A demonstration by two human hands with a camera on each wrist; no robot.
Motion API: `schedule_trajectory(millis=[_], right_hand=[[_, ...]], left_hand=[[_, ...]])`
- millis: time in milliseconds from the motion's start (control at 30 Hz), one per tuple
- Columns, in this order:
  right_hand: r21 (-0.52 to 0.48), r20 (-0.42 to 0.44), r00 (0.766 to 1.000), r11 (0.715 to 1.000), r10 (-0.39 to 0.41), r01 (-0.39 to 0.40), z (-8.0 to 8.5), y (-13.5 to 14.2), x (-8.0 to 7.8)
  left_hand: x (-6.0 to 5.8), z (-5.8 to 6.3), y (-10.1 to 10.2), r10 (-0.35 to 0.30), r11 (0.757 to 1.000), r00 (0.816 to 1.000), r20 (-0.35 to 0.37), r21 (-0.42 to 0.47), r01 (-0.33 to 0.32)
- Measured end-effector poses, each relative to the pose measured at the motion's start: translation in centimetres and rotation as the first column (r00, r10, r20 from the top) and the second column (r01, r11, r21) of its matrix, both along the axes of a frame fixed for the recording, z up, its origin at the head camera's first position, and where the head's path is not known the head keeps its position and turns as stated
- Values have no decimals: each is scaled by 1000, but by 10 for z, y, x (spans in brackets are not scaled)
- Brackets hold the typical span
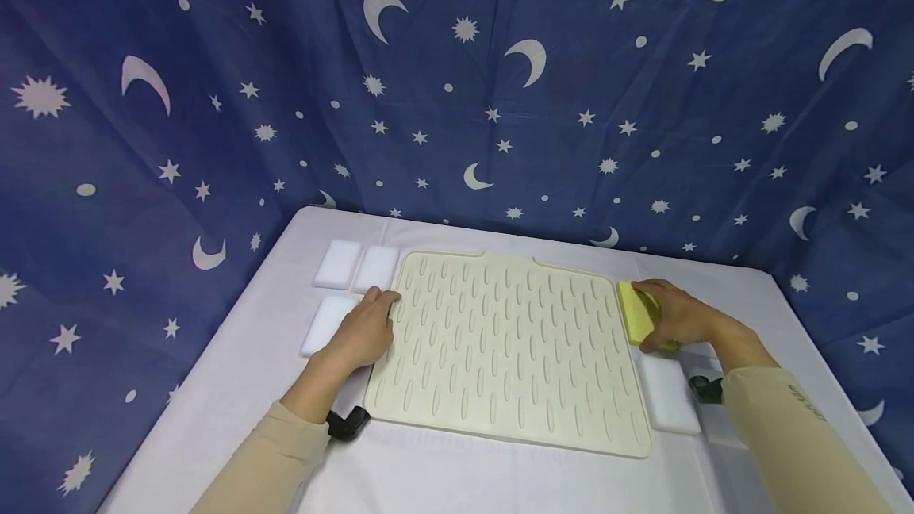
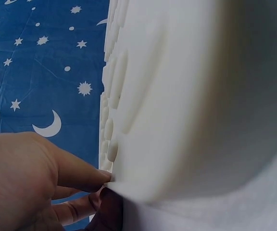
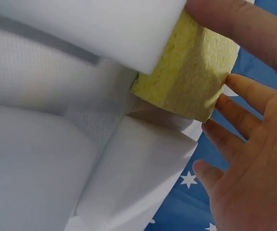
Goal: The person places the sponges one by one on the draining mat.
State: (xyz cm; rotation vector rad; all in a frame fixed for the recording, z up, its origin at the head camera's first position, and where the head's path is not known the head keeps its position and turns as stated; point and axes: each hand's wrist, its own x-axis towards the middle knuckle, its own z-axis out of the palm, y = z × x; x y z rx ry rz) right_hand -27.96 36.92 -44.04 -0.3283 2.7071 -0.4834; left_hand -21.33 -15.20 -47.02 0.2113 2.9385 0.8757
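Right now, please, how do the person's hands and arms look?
The left hand and right hand wear no gloves. The left sleeve and right sleeve are beige, the right with small dark lettering. A black fitting shows at each wrist.

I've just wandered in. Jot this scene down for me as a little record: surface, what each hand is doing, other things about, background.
Surface: table with white cloth
Left hand: pinches the left edge of a cream ridged mat
Right hand: grips a yellow sponge beside the mat's right edge
Left of mat: three white pads, one partly behind the left hand
Right of mat: at least one white pad
Background: blue cloth with moons and stars
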Motion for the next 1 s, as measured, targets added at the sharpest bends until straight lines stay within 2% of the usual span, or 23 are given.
schedule_trajectory(millis=[667, 1000], right_hand=[[-38, -1, 1000, 999, 0, 0, 7, 8, 2], [10, -38, 999, 1000, -6, 6, 17, 7, 3]], left_hand=[[-2, -1, -1, 1, 1000, 1000, 20, 12, -1], [-3, -2, -1, 4, 1000, 999, 39, 2, -4]])
